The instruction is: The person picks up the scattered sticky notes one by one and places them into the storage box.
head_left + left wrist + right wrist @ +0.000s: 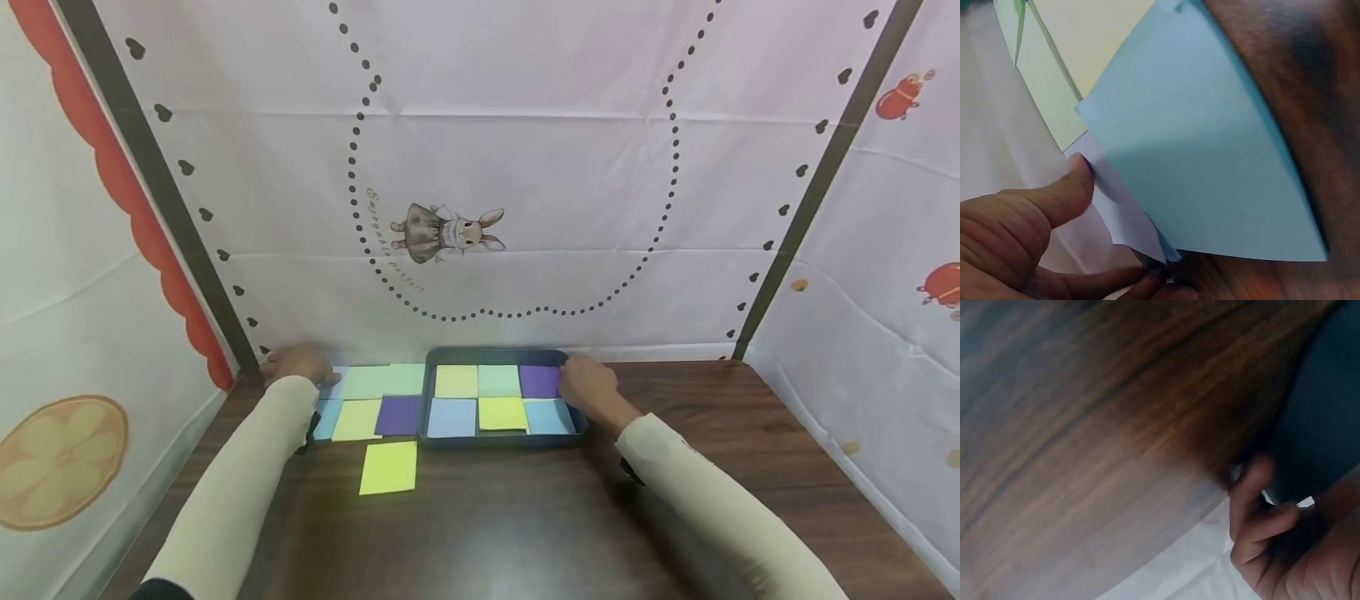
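Against the back cloth, my left hand (298, 364) is at the far-left end of a block of sticky notes. Its thumb lies on the edge of a lavender sticky note pad (1119, 197), with the fingers at the pad's other edge. A light blue pad (1204, 144) partly covers the lavender one. My right hand (590, 386) grips the right rim of a dark blue tray (495, 442). In the right wrist view its curled fingers (1254, 481) are at the tray's dark wall (1322, 419). Two rows of coloured notes, among them a purple one (538, 382), lie in the tray.
Left of the tray lie green notes (366, 382), a pale yellow note (357, 420) and a purple note (398, 415). A bright yellow note (388, 468) sits apart, nearer the front. Printed cloth walls (525, 183) enclose the brown wooden table (480, 533).
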`<state>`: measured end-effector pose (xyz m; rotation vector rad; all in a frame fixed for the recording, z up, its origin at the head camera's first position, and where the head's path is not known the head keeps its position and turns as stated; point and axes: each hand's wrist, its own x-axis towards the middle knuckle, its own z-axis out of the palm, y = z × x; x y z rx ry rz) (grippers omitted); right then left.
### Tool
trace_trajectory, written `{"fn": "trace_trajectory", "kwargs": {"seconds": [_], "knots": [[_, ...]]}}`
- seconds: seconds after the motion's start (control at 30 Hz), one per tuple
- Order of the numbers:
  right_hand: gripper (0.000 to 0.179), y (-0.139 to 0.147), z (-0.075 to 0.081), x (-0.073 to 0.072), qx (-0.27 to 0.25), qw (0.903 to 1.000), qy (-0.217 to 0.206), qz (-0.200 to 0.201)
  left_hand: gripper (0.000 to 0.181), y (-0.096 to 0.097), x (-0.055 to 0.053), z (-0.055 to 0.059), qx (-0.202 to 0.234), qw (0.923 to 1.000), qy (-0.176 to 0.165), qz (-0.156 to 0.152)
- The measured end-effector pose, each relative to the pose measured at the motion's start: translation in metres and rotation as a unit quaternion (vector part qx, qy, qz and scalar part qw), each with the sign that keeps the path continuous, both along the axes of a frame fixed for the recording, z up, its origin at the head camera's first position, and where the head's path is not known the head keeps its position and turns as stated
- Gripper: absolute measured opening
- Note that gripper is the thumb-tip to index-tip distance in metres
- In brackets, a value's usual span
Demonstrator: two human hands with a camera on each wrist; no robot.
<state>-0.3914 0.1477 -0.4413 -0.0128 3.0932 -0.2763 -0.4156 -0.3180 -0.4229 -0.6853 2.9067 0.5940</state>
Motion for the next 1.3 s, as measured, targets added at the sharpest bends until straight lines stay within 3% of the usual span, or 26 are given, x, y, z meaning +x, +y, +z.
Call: {"fn": "trace_trajectory", "kwargs": {"seconds": [0.2,0.23,0.4,0.6,0.87,1.0,1.1,1.2,1.3], "knots": [[0.027,-0.009,-0.007,0.000,-0.012,0.9993,-0.029,-0.021,0.057,-0.002,0.006,0.000,-0.011,0.9996,0.026,0.003],[0.029,-0.008,-0.015,-0.004,-0.012,0.9994,-0.022,-0.026,0.054,-0.004,0.008,0.000,-0.007,0.9993,0.038,0.003],[0.034,-0.017,-0.022,0.001,-0.005,0.9994,0.002,-0.034,0.047,-0.013,0.014,-0.003,0.008,0.9977,0.066,0.014],[0.034,-0.023,-0.016,0.009,-0.008,0.9993,0.004,-0.036,0.058,-0.022,0.012,-0.005,0.031,0.9974,0.057,0.032],[0.028,-0.017,-0.019,0.004,-0.023,0.9990,0.018,-0.033,0.067,-0.021,0.001,-0.008,-0.031,0.9994,0.015,0.010],[0.028,-0.013,-0.022,0.002,-0.078,0.9960,0.002,-0.043,0.070,-0.016,-0.002,-0.008,-0.021,0.9989,-0.003,0.042],[0.032,-0.013,-0.019,0.005,-0.130,0.9897,-0.017,-0.057,0.072,-0.013,-0.003,-0.008,-0.028,0.9986,-0.008,0.043],[0.036,-0.009,-0.022,0.003,-0.152,0.9862,-0.022,-0.063,0.065,-0.013,-0.002,-0.007,-0.013,0.9992,0.013,0.036],[0.037,-0.005,-0.024,-0.001,-0.147,0.9875,-0.013,-0.055,0.045,-0.015,0.000,-0.004,0.035,0.9974,0.051,0.036]]}}
